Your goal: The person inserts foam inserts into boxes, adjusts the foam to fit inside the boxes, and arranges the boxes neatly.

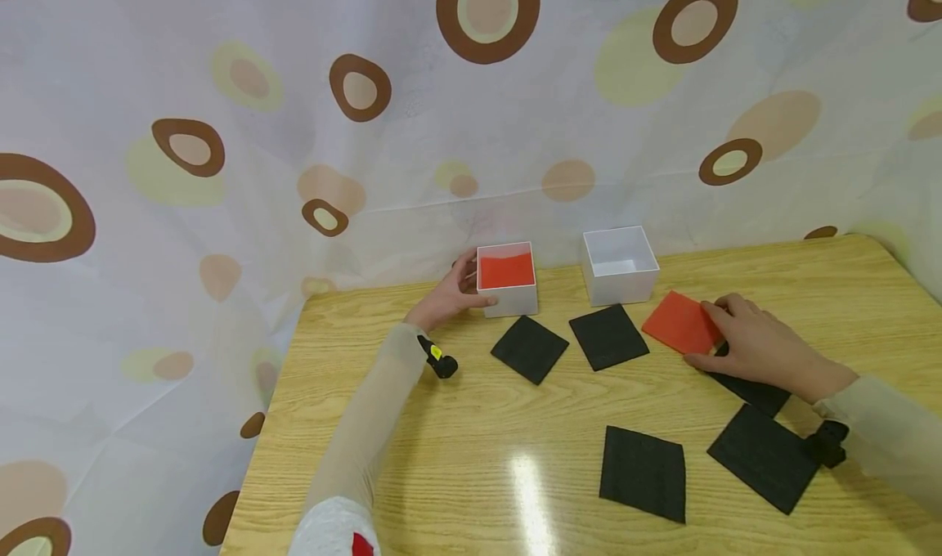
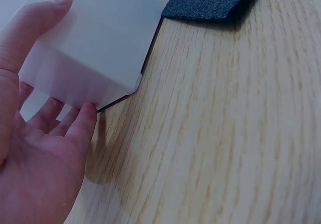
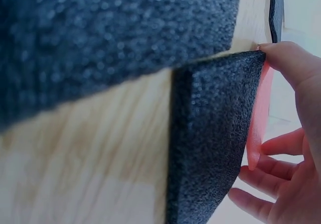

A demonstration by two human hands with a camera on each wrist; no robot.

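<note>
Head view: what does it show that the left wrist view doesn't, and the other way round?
Only head: the right hand holding a red square, the right box, and the red piece inside the left box.
Only left wrist: the left palm.
Both: the left hand on the left box, a black square, the table.

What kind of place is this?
Probably a staged tabletop workspace indoors: a wood-grain table, a dotted sheet hung behind it, and a small black device strapped at the left wrist. The wider room is hidden.
</note>
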